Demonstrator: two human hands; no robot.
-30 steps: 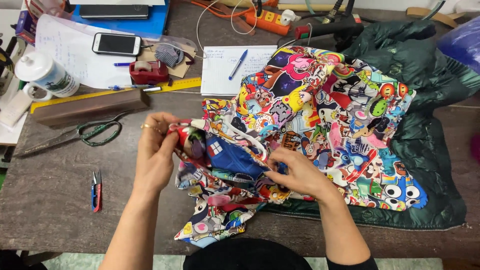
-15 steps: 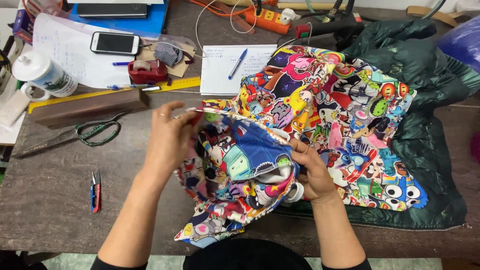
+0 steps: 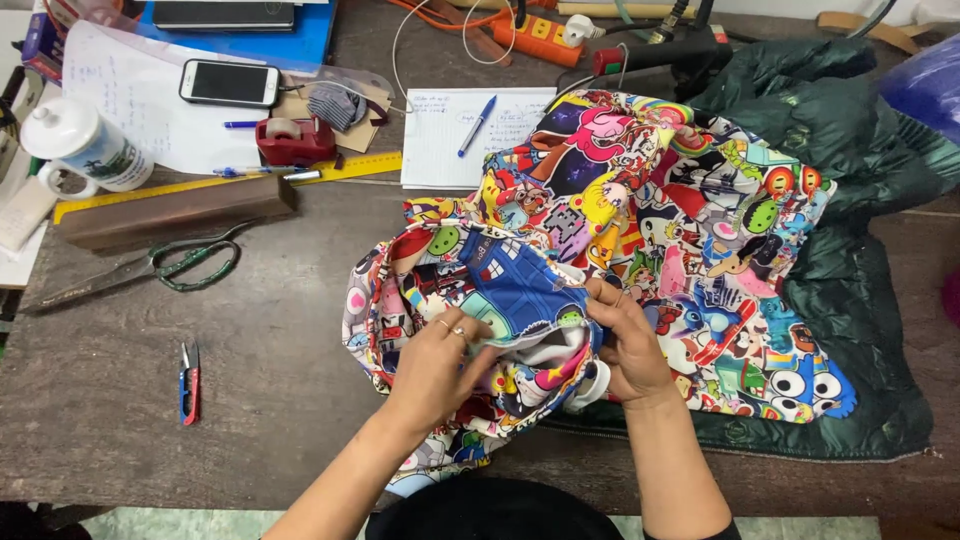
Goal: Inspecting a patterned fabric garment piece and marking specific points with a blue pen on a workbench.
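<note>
A bright cartoon-print fabric (image 3: 660, 220) lies spread over the middle and right of the wooden table (image 3: 270, 400). Its near-left part is bunched up, with a blue patch facing up. My left hand (image 3: 435, 365) rests on this bunch, fingers curled onto the fabric near the blue patch. Just to the right, my right hand (image 3: 625, 335) pinches a fold of the same fabric, where a white lining shows. A dark green quilted garment (image 3: 860, 300) lies under and beside the printed fabric.
Green-handled scissors (image 3: 150, 265) and small red-blue snips (image 3: 189, 380) lie at left. Further back are a wooden block (image 3: 175, 212), a yellow ruler (image 3: 330, 168), a red tape dispenser (image 3: 295, 140), a phone (image 3: 228, 82), a white mug (image 3: 80, 145), a notepad with a blue pen (image 3: 470, 135) and an orange power strip (image 3: 540, 38).
My left hand dropped from the fabric's raised upper-left edge down onto the bunch. The fabric now lies flatter, blue patch facing up. My right hand moved a little right, still gripping a fold.
</note>
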